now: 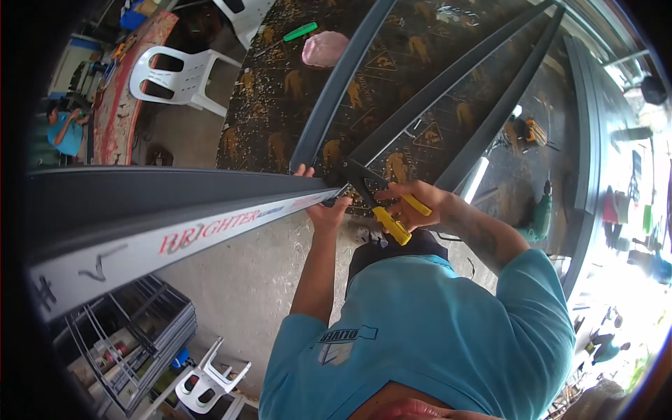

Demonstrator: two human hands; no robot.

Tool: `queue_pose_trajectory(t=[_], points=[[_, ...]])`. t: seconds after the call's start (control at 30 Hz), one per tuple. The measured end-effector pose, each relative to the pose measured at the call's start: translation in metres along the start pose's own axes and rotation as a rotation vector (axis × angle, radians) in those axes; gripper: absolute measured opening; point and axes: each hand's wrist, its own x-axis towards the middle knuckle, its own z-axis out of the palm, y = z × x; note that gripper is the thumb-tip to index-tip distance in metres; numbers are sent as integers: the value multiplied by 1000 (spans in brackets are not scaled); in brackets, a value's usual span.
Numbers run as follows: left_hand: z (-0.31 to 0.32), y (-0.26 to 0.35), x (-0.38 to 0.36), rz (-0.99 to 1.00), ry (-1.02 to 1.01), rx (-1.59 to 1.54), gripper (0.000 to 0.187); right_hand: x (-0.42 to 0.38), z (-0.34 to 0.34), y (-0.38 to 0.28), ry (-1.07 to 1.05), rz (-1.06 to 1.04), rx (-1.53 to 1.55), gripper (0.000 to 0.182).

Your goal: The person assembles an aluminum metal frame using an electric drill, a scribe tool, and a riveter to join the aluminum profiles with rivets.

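Observation:
My left hand grips the end of a long dark aluminium profile, fingers over the far side and thumb on the near side. A white label strip with red lettering runs along that profile. In my right hand is a black hand riveter with yellow handles, my fingers closed round its grips. The tool's black head lies close to the profile's end; whether it touches is hard to see. Another dark profile ends right beside the tool's head.
On the dark, shaving-strewn table lie more profiles, a green-handled screwdriver, a pink dish and a green drill. White chairs stand left, a metal rack lower left. A person in blue is far left.

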Motion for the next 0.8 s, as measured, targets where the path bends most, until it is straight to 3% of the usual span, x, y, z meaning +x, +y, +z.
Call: queue_pose_trajectory(t=[0.13, 0.17, 0.27, 0.3, 0.53, 0.63, 0.7, 0.73, 0.8], points=[[12, 20, 26, 33, 93, -73, 111, -2, -1, 5, -12, -16, -10, 81], [12, 14, 23, 27, 106, -60, 96, 0, -5, 8, -56, 6, 59, 86], [11, -1, 17, -1, 120, -81, 80, -1, -2, 10, -98, 31, 122, 97], [13, -8, 16, 97, 155, -10, 73, -1, 1, 10, -91, 36, 143, 99], [18, -8, 22, 248, 197, 212, 65, -2, -3, 8, -92, 150, 98, 117], [21, -4, 25, 251, 199, 282, 66, -1, -4, 11, -74, 145, 122, 109], [21, -4, 25, 244, 193, 285, 67, 3, -3, 15, 6, 87, 69, 86], [23, -3, 26, 246, 204, 289, 67, 8, -5, 18, 1, 90, 73, 86], [24, -3, 23, 235, 215, 301, 68, 19, -10, 30, 25, 31, 84, 56]])
